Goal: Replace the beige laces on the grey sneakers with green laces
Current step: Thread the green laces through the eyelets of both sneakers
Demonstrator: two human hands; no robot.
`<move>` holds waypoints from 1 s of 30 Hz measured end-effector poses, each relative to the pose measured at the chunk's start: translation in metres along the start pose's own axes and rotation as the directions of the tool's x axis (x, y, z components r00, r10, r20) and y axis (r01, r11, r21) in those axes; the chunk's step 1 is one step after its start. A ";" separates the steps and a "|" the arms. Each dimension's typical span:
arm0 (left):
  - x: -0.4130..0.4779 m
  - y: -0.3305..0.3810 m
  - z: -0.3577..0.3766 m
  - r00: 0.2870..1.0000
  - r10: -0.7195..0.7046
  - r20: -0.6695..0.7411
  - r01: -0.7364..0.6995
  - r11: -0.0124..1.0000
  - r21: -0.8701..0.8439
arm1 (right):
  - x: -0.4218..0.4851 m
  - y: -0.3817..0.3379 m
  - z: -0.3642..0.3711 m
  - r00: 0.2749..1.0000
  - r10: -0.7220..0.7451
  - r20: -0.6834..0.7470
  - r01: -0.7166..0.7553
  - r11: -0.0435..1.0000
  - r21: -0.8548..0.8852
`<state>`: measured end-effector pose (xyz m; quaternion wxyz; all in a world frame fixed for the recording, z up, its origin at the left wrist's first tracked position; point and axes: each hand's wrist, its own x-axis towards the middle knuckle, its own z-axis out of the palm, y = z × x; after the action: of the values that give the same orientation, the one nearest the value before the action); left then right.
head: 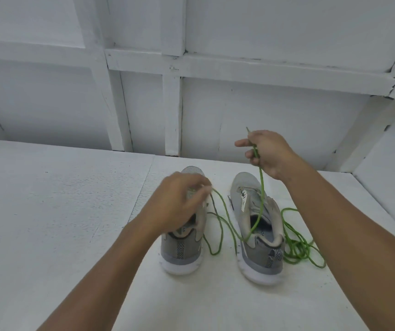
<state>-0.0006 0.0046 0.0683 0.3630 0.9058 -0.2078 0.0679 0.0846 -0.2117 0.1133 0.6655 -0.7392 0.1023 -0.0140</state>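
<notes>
White, grainy table [48,211] fills the left side of my feed, bare out to the far edge, where it meets a white panelled wall [263,103].

Moving right, the left hand [179,201] reaches in over the left grey sneaker [179,254], which stands near the middle of the table with its toe toward the far edge and its heel toward me. The hand covers the tongue and eyelet area, so I cannot see how far the lacing there has got. Its fingers are bunched and blurred. A green lace [261,177] comes out right at the fingertips, so I read the hand as pinching it.

From there the lace drops in slack loops onto the table between the two sneakers, one loop lying just beside the left sneaker's heel. It then climbs across the open collar of the right grey sneaker [244,182]. That sneaker stands just beside the first, parallel to it, heel toward me, its tongue loose and pulled open.

The right hand [265,151] is raised above the right sneaker's toe, nearer the far edge. It grips the same lace, with the fingers curled round the cord and the thumb pressed on it. A short tip of the lace sticks up above the knuckles. Below the hand the lace runs fairly straight down to the sneaker's opening.

Further right, a second green lace [296,249] lies in a loose tangle on the table, touching the outer side of the right sneaker near its heel and spreading toward the right edge.
</notes>
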 end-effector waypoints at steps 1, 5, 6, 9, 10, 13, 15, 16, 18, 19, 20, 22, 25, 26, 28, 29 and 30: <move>0.004 -0.008 -0.001 0.995 -0.057 -0.082 0.058 0.998 0.008 | -0.004 0.001 0.004 0.999 -0.007 0.043 0.008 1.000 -0.020; 0.009 -0.044 0.010 0.942 -0.295 -0.162 0.304 0.952 0.033 | -0.019 0.014 0.019 0.982 -0.092 0.162 0.106 0.991 -0.080; 0.008 -0.050 0.014 0.929 -0.337 -0.155 0.343 0.939 0.017 | -0.024 0.018 0.024 0.978 -0.107 0.176 0.129 0.985 -0.117; 0.004 -0.060 0.023 0.893 -0.415 -0.172 0.405 0.910 -0.094 | -0.039 0.029 0.039 0.967 -0.136 0.215 0.190 0.949 -0.252; 0.002 -0.061 0.024 0.879 -0.440 -0.183 0.419 0.896 -0.144 | -0.043 0.034 0.046 0.963 -0.144 0.226 0.206 0.937 -0.280; 0.000 -0.063 0.028 0.844 -0.497 -0.203 0.441 0.858 -0.264 | -0.049 0.046 0.065 0.958 -0.173 0.231 0.241 0.919 -0.311; -0.001 -0.064 0.032 0.823 -0.532 -0.202 0.446 0.824 -0.350 | -0.051 0.053 0.077 0.957 -0.176 0.230 0.246 0.914 -0.323; -0.002 -0.064 0.034 0.813 -0.548 -0.199 0.444 0.803 -0.399 | -0.052 0.057 0.083 0.955 -0.186 0.231 0.257 0.907 -0.334; -0.003 -0.064 0.037 0.796 -0.573 -0.196 0.434 0.765 -0.475 | -0.053 0.063 0.094 0.949 -0.212 0.231 0.290 0.876 -0.385; -0.004 -0.064 0.038 0.788 -0.583 -0.197 0.431 0.751 -0.500 | -0.053 0.065 0.099 0.948 -0.223 0.226 0.301 0.855 -0.423; -0.004 -0.063 0.039 0.779 -0.595 -0.198 0.428 0.736 -0.525 | -0.053 0.067 0.103 0.949 -0.231 0.216 0.308 0.832 -0.461; -0.005 -0.063 0.040 0.756 -0.622 -0.204 0.422 0.701 -0.574 | -0.052 0.071 0.107 0.950 -0.237 0.204 0.309 0.802 -0.511; -0.007 -0.062 0.042 0.731 -0.652 -0.200 0.409 0.654 -0.636 | -0.050 0.074 0.109 0.952 -0.221 0.210 0.301 0.792 -0.531; -0.007 -0.061 0.043 0.725 -0.660 -0.198 0.403 0.640 -0.654 | -0.050 0.074 0.109 0.953 -0.216 0.214 0.298 0.796 -0.527; -0.008 -0.061 0.044 0.711 -0.676 -0.194 0.393 0.610 -0.688 | -0.049 0.076 0.110 0.952 -0.218 0.214 0.300 0.796 -0.526; -0.007 -0.061 0.045 0.708 -0.680 -0.190 0.388 0.600 -0.700 | -0.049 0.076 0.110 0.953 -0.222 0.207 0.300 0.793 -0.529; -0.007 -0.061 0.045 0.708 -0.681 -0.189 0.384 0.595 -0.706 | -0.049 0.076 0.110 0.953 -0.226 0.202 0.300 0.791 -0.533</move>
<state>0.0177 0.0157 -0.0051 0.6785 0.7122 0.1596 0.0835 0.0437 -0.1021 0.0312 0.4173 -0.9072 -0.0447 -0.0289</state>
